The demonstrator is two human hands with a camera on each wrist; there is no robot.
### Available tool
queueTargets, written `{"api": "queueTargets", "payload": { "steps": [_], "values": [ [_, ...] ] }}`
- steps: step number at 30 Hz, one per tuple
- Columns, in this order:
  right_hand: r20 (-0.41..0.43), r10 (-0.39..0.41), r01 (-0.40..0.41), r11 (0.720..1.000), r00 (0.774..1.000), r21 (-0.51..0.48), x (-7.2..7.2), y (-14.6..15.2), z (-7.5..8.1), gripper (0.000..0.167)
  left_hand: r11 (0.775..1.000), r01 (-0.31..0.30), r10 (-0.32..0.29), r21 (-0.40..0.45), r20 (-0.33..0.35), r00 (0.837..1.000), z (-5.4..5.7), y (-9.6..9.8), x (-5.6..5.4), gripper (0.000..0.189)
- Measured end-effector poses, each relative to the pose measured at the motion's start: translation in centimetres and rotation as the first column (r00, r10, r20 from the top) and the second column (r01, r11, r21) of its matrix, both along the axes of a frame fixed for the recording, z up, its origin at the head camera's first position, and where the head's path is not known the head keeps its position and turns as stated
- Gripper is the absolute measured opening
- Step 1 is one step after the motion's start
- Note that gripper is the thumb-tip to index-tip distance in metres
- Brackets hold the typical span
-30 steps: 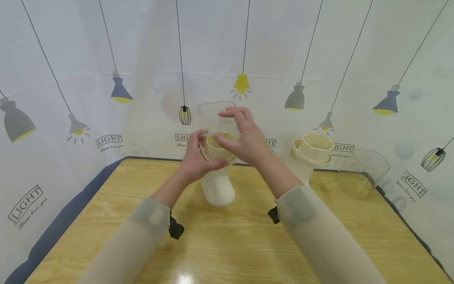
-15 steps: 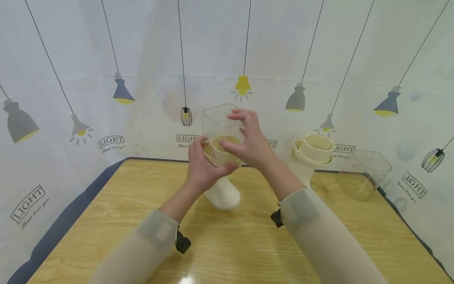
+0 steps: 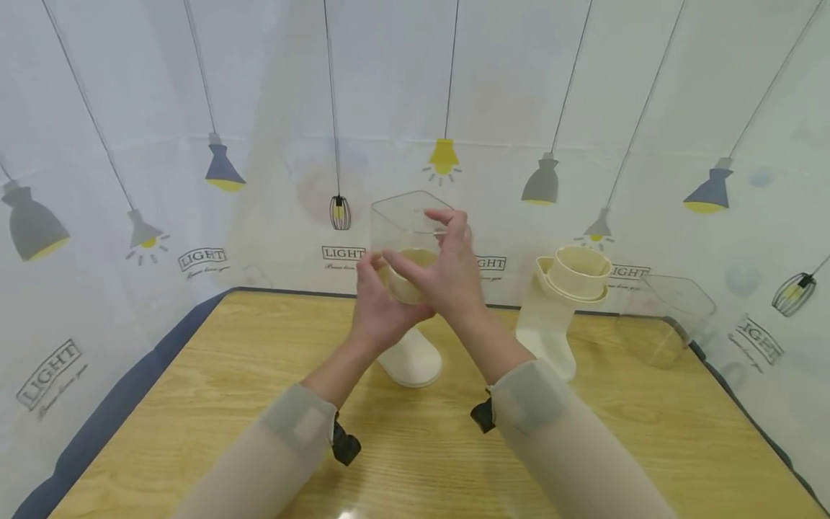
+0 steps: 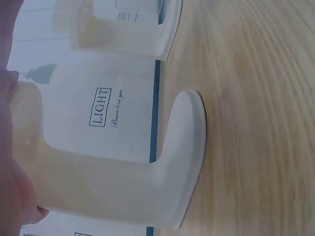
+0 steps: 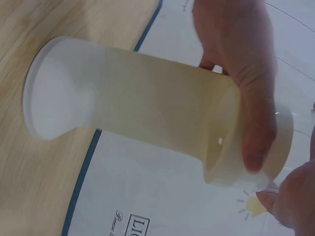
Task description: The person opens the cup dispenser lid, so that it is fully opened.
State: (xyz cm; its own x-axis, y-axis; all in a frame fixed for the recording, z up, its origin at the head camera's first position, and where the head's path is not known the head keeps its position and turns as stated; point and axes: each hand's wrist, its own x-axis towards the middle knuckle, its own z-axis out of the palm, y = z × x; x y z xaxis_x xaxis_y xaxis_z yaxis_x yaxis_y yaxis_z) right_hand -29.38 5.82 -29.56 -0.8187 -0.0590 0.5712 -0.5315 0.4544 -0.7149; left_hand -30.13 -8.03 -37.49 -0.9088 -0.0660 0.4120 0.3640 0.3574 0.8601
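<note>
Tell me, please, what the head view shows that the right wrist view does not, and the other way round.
Only the head view shows the second cream stand, the clear container at far right, and both sleeves.

Only the right wrist view shows the full column of the held cream stand, which the hands partly cover in the head view.

Both show that held stand, the left hand, the right hand, the wooden table and the LIGHT-printed backdrop.

Smooth, satin-finish plastic forms the held stand [image 3: 411, 360] and its twin [image 3: 550, 321]; clear, glossy plastic shapes the held container [image 3: 397, 218] and another container [image 3: 668, 317]; a faintly shiny wood-grain tabletop [image 3: 220, 389] meets a creased, matt cloth-like backdrop [image 3: 279, 94].
</note>
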Motion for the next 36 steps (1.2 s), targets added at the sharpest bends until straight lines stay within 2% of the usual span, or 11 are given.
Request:
{"api": "queueTargets", "payload": {
  "steps": [7, 12, 15, 19, 25, 28, 31, 36],
  "values": [
    [0.025, -0.017, 0.018, 0.999, 1.0, -0.037, 0.0, -0.4, 0.7, 0.082, 0.999, -0.015, 0.016, -0.044, 0.003, 1.0, 0.0, -0.3, -0.3, 0.128],
    [0.023, -0.066, 0.065, 0.996, 0.998, 0.065, 0.4, -0.2, 1.3, 0.081, 0.998, -0.003, 0.004, -0.065, 0.018, 1.0, 0.2, -0.3, -0.4, 0.125],
    [0.021, -0.086, 0.083, 0.991, 0.996, 0.1, 0.3, 0.0, 1.4, 0.08, 0.997, 0.009, -0.009, -0.08, 0.0, 1.0, 0.3, -0.3, -0.6, 0.123],
    [0.032, -0.05, 0.048, 0.997, 0.998, 0.056, 0.3, 0.1, 1.4, 0.08, 0.996, 0.002, -0.004, -0.086, -0.021, 1.0, 0.3, -0.4, -0.6, 0.124],
    [0.022, -0.042, 0.04, 0.995, 0.999, 0.089, 0.4, 0.0, 1.5, 0.08, 0.994, -0.005, 0.002, -0.113, -0.022, 1.0, 0.4, -0.7, -0.6, 0.126],
    [0.027, -0.016, 0.015, 0.998, 1.0, 0.061, 0.2, 0.2, 1.6, 0.079, 0.994, 0.0, -0.004, -0.111, -0.039, 0.999, 0.3, -0.8, -0.6, 0.128],
    [0.037, -0.009, 0.007, 0.999, 0.999, 0.049, 0.2, 0.3, 1.6, 0.085, 0.994, 0.006, -0.011, -0.106, -0.042, 0.999, 0.2, -0.9, -0.6, 0.13],
    [0.036, -0.079, 0.073, 0.987, 0.996, 0.141, 0.5, 0.0, 2.0, 0.096, 0.994, 0.015, -0.02, -0.11, -0.047, 0.999, 0.1, -1.2, -0.6, 0.128]
  ]
}}
